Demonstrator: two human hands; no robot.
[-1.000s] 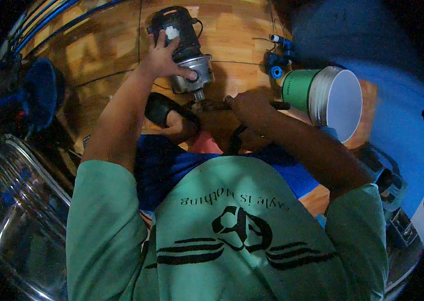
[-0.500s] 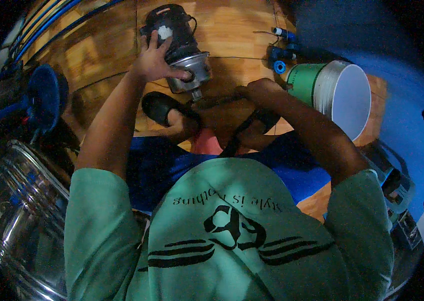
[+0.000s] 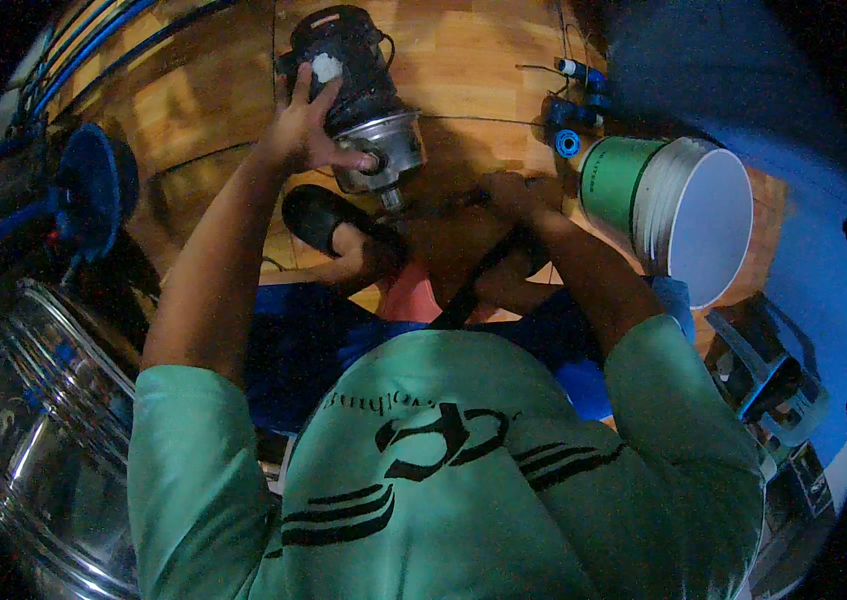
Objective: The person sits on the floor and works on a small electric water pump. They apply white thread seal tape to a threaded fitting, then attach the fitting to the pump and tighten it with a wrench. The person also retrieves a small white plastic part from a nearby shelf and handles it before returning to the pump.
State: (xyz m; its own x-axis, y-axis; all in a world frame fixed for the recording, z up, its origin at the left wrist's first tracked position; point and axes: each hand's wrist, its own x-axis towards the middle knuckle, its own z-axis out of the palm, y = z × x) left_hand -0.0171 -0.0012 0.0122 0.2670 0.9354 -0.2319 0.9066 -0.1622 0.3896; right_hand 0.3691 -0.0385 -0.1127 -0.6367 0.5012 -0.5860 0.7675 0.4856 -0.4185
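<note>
An electric water pump (image 3: pixel 348 105) lies on the floor in front of my feet, with a black motor body and a silvery metal head. My left hand (image 3: pixel 305 140) grips it from the left, fingers spread over the motor and the thumb pressed at a round port on the metal head. A short metal outlet (image 3: pixel 390 197) points back toward me. Close to that outlet, my right hand (image 3: pixel 523 203) is closed round a dark bar-shaped tool (image 3: pixel 448 200). Shadow hides the tool's exact kind and whether its tip touches the outlet.
To the right, a green and white bucket (image 3: pixel 621 185) lies on its side. Blue pipe fittings (image 3: pixel 573 105) sit beyond it. A blue round basin-like thing (image 3: pixel 93 190) and a shiny metal vessel (image 3: pixel 38 430) stand at my left. A tool box (image 3: pixel 768 385) is at the right.
My right hand has shifted slightly down and its elbow has drawn in toward my body. My left hand keeps its hold on the pump.
</note>
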